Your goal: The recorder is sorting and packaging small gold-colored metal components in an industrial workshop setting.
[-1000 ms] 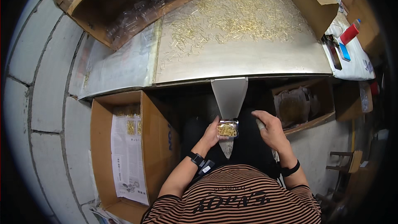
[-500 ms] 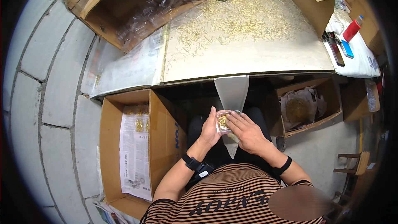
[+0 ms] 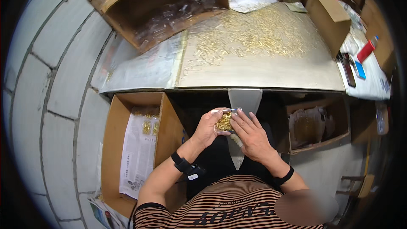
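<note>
Head view: both hands met over the lap, below the table edge point(image 3: 254, 88).
Left hand point(image 3: 206, 128): grasped the small clear box point(image 3: 224, 121) of gold pins.
Right hand point(image 3: 251, 133): fingers curled against that box's right side, holding it.

small clear plastic box point(image 3: 224, 121) | full of thin brass pins | lid partly open | held level above lap, below table edge

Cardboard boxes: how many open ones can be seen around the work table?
4. One box left of the person's knees, one to their right under the table, one at the table's far left, one at its far right. More may be hidden.
</note>
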Motion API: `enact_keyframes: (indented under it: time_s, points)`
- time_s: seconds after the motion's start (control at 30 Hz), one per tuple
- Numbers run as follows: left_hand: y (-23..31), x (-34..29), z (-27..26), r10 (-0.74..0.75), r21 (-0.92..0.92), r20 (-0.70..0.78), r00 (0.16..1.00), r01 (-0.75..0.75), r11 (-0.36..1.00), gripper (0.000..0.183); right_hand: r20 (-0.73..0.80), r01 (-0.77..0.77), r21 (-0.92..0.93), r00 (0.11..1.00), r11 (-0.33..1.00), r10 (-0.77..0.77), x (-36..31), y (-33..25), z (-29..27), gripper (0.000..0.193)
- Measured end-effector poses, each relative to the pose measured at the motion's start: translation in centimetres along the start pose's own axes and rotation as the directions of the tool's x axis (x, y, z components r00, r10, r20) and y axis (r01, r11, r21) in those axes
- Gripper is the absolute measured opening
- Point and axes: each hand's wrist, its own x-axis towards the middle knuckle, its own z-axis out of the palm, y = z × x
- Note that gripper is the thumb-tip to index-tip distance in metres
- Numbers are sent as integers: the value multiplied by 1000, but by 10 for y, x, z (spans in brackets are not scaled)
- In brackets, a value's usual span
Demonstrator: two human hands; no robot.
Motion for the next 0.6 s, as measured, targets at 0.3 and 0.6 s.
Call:
enact_keyframes:
  time_s: [0.3,0.6]
  points:
    - [103,-53,-75,171,64,-196,966,-162,985,44,-260,-29,230,961,973,90,48,-11,-11,39]
    - [125,-151,-265,443,350,-759,477,-275,895,33,58,-219,278,976,935,211,28,7,33,35]
